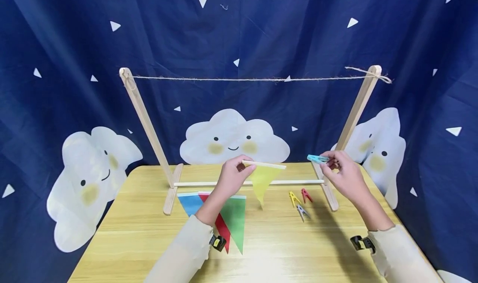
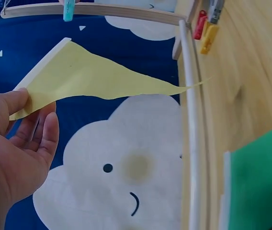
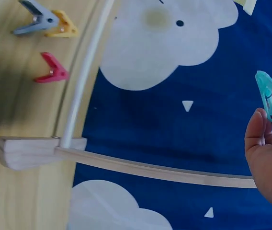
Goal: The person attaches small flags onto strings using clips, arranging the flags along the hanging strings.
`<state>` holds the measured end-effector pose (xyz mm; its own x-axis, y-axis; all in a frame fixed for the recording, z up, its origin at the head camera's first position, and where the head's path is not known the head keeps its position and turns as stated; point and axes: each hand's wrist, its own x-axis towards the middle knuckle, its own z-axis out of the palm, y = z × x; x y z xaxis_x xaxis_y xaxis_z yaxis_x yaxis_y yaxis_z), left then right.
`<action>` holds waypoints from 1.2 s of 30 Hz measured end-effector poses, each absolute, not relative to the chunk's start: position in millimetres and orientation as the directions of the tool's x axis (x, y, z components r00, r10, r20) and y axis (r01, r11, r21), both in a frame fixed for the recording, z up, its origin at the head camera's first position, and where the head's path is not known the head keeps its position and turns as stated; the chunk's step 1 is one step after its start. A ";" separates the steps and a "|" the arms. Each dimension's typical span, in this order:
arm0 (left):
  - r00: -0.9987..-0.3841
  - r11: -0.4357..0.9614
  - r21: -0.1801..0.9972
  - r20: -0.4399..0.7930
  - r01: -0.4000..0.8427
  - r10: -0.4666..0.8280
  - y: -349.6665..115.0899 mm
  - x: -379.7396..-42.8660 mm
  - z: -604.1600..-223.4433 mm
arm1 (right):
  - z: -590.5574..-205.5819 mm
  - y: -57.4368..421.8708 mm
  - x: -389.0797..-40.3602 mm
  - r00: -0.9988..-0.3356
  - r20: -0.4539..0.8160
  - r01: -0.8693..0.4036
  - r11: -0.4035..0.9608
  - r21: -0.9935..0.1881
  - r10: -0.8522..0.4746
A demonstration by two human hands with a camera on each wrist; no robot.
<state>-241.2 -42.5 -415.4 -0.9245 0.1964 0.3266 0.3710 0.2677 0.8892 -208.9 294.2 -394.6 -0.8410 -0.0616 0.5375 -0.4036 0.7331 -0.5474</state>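
Note:
A yellow triangular pennant point(image 1: 264, 178) with a white top edge hangs point-down from my left hand point(image 1: 232, 176). Thumb and fingers pinch it at the left end of that edge, as the left wrist view also shows. In my right hand point(image 1: 344, 174) is a turquoise clothespin point(image 1: 317, 159), pinched between thumb and fingers, apart from the pennant. Blue point(image 1: 189, 203), red point(image 1: 223, 233) and green point(image 1: 235, 216) pennants lie overlapping on the table, partly behind the left forearm. Above both hands, a string point(image 1: 239, 79) runs between two wooden posts.
Yellow point(image 1: 294, 198), red point(image 1: 307, 196) and grey point(image 1: 303, 212) clothespins lie on the wooden table point(image 1: 284, 250). The left post point(image 1: 147, 125) and right post point(image 1: 358, 108) stand on flat feet, joined low down by a white rod point(image 1: 295, 182). A dark blue curtain hangs behind.

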 end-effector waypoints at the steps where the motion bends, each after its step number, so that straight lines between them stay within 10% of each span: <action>1: -0.922 0.272 0.885 0.334 0.379 0.196 -40.8 -242.7 -413.5 | -392.3 294.2 -209.8 -0.836 0.546 -0.409 0.735 -0.540 -0.064; 36: -0.854 0.312 0.795 0.479 0.520 0.202 -11.6 -268.4 -346.7 | -291.6 293.2 -215.6 -0.738 0.671 -0.496 0.730 -0.471 -0.069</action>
<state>-268.4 -11.6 -346.7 -0.8542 0.2016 0.4793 0.5199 0.3123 0.7951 -215.6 293.2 -291.6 -0.7382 -0.0695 0.6710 -0.4963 0.7296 -0.4705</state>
